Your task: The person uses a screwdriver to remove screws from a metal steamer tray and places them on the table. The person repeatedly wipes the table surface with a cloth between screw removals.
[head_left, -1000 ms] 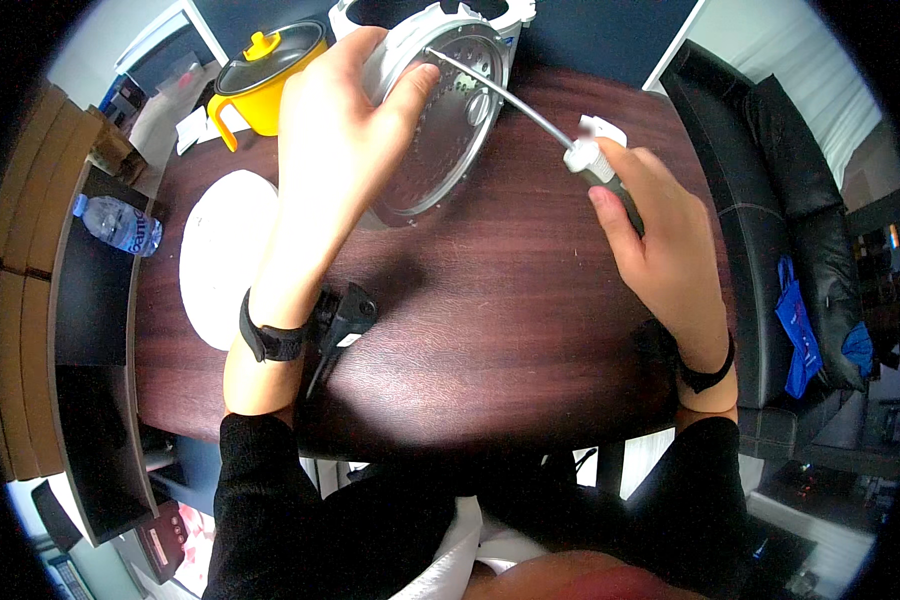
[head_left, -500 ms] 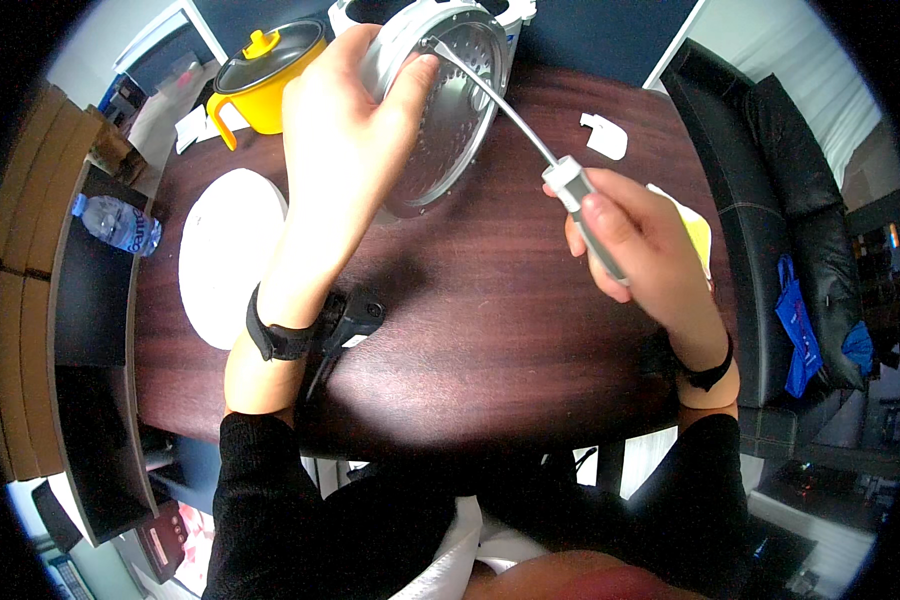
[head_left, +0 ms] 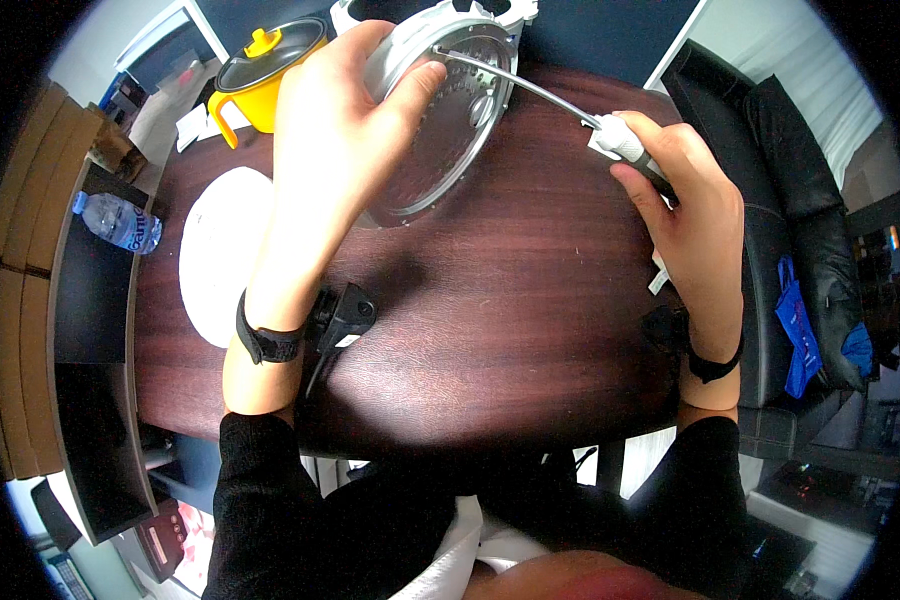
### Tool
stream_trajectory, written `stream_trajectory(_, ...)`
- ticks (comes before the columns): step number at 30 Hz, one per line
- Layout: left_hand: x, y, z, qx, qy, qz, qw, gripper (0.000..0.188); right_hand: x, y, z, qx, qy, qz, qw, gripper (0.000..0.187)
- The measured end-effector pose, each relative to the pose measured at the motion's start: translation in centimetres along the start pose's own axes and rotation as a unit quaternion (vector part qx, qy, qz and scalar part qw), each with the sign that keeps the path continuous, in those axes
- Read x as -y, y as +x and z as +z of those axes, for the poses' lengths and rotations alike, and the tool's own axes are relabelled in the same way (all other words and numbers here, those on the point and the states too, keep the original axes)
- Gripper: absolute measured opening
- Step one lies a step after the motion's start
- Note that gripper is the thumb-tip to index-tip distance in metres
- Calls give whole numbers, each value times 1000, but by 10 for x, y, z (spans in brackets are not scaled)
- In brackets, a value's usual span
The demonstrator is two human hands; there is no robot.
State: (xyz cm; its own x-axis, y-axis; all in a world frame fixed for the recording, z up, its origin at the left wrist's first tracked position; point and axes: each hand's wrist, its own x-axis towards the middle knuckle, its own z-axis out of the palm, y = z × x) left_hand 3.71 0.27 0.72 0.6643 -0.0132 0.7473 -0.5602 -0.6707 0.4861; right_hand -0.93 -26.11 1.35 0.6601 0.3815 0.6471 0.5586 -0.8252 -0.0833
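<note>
My left hand (head_left: 342,125) grips the white rim of a round appliance lid (head_left: 460,150) with a dimpled metallic inner disc, holding it tilted on edge above the table. Its thumb presses on the rim near the screwdriver tip. In my right hand (head_left: 698,205) is a screwdriver (head_left: 620,138) with a white and grey handle and a long metal shaft. The shaft slants up to the left, and its tip meets the lid's rim beside my left thumb. Whether a screw sits under the tip is too small to tell.
On the dark wooden table (head_left: 490,330) lie a white oval plate-like piece (head_left: 218,265) and a yellow pot (head_left: 255,85) with a dark lid. A white appliance body (head_left: 523,14) stands behind the lid. At the left is a water bottle (head_left: 120,222); a black sofa (head_left: 750,190) is at the right.
My right hand has moved up and right, its grip turned over the screwdriver handle, so the shaft now lies flatter. The tip stays at the rim; my left hand and the lid have barely shifted.
</note>
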Motion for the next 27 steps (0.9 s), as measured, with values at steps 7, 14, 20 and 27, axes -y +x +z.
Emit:
stream_trajectory(7,4,4,-1,34,-40,-37,998,42,-1,-4,9,28,204,35,978,23)
stream_trajectory(14,4,1,4,-22,7,-4,1000,41,21,-2,-3,259,531,294,752,25)
stream_trajectory(20,-6,-2,0,-15,26,-36,999,39,24,-11,18,136,277,127,943,21)
stream_trajectory(27,3,1,-4,14,30,29,999,40,2,0,1,17,12,27,999,32)
